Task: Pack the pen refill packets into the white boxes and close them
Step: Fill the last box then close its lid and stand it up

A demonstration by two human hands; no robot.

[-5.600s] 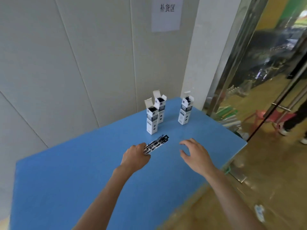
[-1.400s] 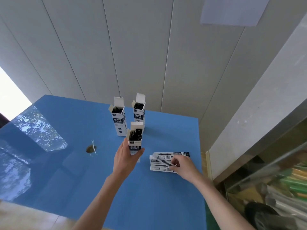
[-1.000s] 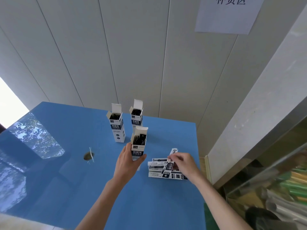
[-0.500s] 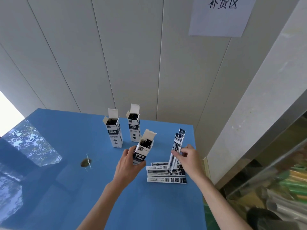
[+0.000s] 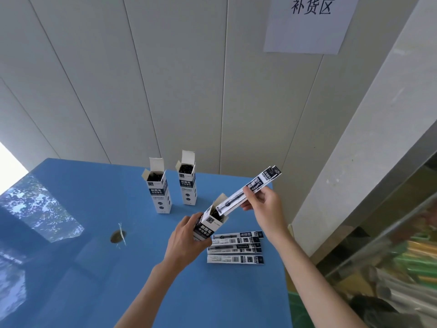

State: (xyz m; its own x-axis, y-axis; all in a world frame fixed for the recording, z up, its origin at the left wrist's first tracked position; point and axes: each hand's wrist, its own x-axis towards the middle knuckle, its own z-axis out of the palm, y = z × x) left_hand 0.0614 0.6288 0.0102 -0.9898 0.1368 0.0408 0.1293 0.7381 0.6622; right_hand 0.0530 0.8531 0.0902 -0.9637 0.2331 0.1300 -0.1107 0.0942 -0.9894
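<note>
Gripping a tilted white box [image 5: 209, 224] near the blue table's [image 5: 94, 268] right edge, the left hand [image 5: 186, 242] steadies it while the right hand [image 5: 266, 209] pinches refill packets [image 5: 248, 189], their lower end at its open mouth. Loose packets [image 5: 235, 248] lie just beside.

Right hand [image 5: 264, 207] brought packet [image 5: 248, 190] to box [image 5: 209, 223].

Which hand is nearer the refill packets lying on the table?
Left. The left hand holds the tilted box just beside the flat packets; the right hand is raised above them.
</note>
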